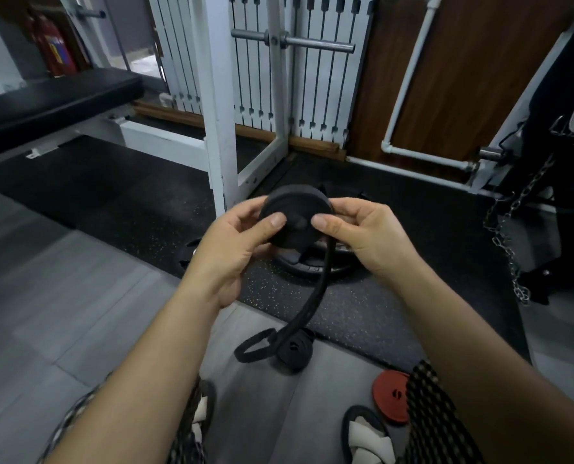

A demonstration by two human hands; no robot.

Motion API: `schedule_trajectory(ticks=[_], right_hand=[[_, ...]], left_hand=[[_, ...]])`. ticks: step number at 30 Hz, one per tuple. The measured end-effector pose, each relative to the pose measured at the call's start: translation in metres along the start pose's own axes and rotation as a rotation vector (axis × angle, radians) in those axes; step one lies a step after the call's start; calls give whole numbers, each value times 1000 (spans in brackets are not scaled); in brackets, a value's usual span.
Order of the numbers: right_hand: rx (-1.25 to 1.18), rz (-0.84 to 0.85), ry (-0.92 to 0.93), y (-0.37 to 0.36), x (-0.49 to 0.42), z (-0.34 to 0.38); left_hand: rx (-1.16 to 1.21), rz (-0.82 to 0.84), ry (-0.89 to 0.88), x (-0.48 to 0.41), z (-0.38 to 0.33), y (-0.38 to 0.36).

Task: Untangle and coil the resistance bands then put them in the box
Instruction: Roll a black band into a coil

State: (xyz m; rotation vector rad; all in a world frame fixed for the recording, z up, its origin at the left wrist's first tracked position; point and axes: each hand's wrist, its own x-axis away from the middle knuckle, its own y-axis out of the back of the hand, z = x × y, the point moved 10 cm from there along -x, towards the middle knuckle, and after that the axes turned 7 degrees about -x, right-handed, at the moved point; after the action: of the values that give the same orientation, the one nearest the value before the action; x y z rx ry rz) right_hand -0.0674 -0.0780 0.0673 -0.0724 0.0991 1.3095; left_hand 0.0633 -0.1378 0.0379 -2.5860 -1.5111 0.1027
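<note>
both hands pinch a half-wound black band roll, its tail trailing to the floor

nearest, by the right foot, a red coil [391,396] lies flat on the grey floor, and a little further out a finished black coil [294,351] sits at the mat's edge; both look wound and parked there until boxing. no box is in view. the loose end [253,344] of the band in hand loops on the floor just beside that black coil and rises as a slack strap. above it, the left hand [232,242] and right hand [366,236] each grip the black roll [295,212], thumbs pressed on its near face and fingers behind, likely so the turns cannot spring apart. the roll sits between the hands, held over a weight plate [312,266] on the mat, with a white rack [218,112] beyond.
</note>
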Motion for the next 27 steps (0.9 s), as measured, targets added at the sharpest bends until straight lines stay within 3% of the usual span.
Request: schedule_trajectory(ticks=[3,5,10,18,21,24,27], right_hand=[[237,68,-16,-8,5,-7],[270,87,-14,-13,7,-12],[-18,54,-53,-12,1,-19],[-202,-47,-128,-24,-1,-35],[-182,-61,-79,-27,0,-30],[-162,-24,-50,-30,1,-23],[-84,37,-58,-34,2,-22]], left_hand=[[-405,104,-108,-1,-10,3],[-462,153,-125,3,-9,-2],[-231,-45,-119,4,-11,16],[138,-243,10,11,12,29],[182,-251,30,13,13,31],[153,-134,102,12,11,28],[-123,-29,81,7,2,36]])
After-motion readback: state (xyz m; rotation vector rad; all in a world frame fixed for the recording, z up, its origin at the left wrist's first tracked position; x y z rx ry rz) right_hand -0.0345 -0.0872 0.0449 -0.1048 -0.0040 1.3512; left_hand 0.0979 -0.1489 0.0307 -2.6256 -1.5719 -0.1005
